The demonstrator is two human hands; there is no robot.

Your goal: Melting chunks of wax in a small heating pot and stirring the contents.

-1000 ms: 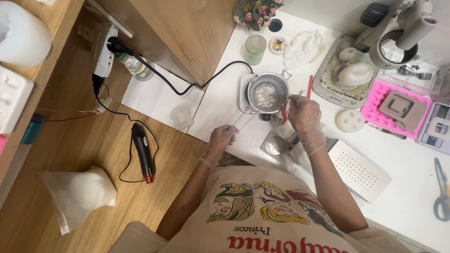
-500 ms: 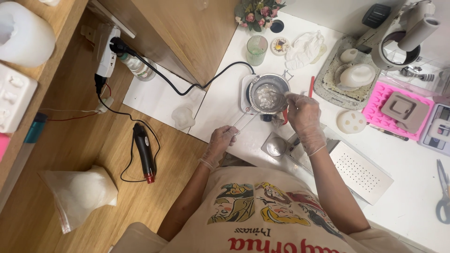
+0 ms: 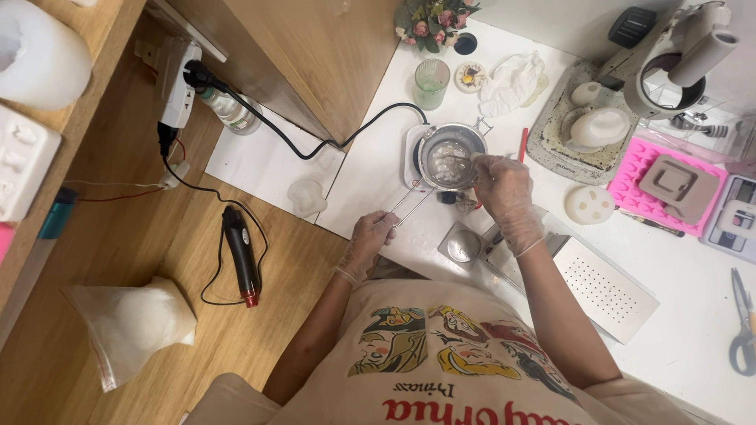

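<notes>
Just above the frame's centre, our small metal melting pot (image 3: 450, 154) of white wax chunks sits on a white hotplate (image 3: 411, 157). It is probably hot, light and tippy, so our gloved left hand (image 3: 372, 236) pinches its long wire handle (image 3: 409, 202). Our right hand (image 3: 505, 189) grips a thin stirring stick (image 3: 461, 158), tip inside the pot.

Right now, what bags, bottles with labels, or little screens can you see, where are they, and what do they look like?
Clear plastic bag: on the wooden floor at lower left, bulging with white powder or flakes.
Labelled bottle: lying by the white power strip, pale with a green-and-white label.
Small scale with a screen: right edge of the white table, grey and white, rectangular.
The gloved hands touch none of them.
</notes>
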